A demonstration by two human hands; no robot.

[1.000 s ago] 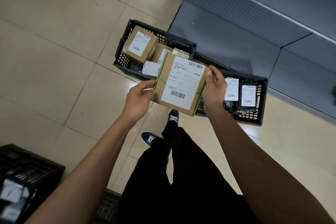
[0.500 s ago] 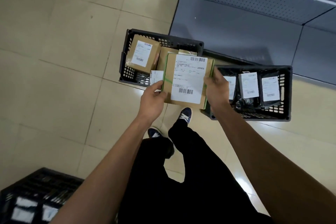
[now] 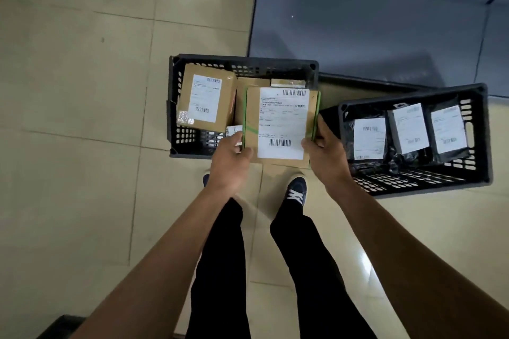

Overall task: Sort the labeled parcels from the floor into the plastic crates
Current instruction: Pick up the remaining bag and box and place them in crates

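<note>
I hold a brown cardboard parcel (image 3: 281,125) with a white shipping label and green tape edges, level in front of me. My left hand (image 3: 230,161) grips its left edge and my right hand (image 3: 323,154) grips its right edge. The parcel hangs over the near right part of a black plastic crate (image 3: 176,107) that contains another labeled brown box (image 3: 205,98) and more cardboard parcels. A second black crate (image 3: 479,143) to the right holds three black bagged parcels (image 3: 407,129) with white labels.
A grey metal shelf unit (image 3: 371,22) with a perforated back stands behind the crates. My legs and shoes (image 3: 296,191) stand on the beige tiled floor (image 3: 68,118) just short of the crates. A dark crate corner (image 3: 59,326) shows at the bottom left.
I have stepped closer to the crates and the view has tilted down. The parcel, still held in both hands, has moved forward over the left crate and turned square to me.
</note>
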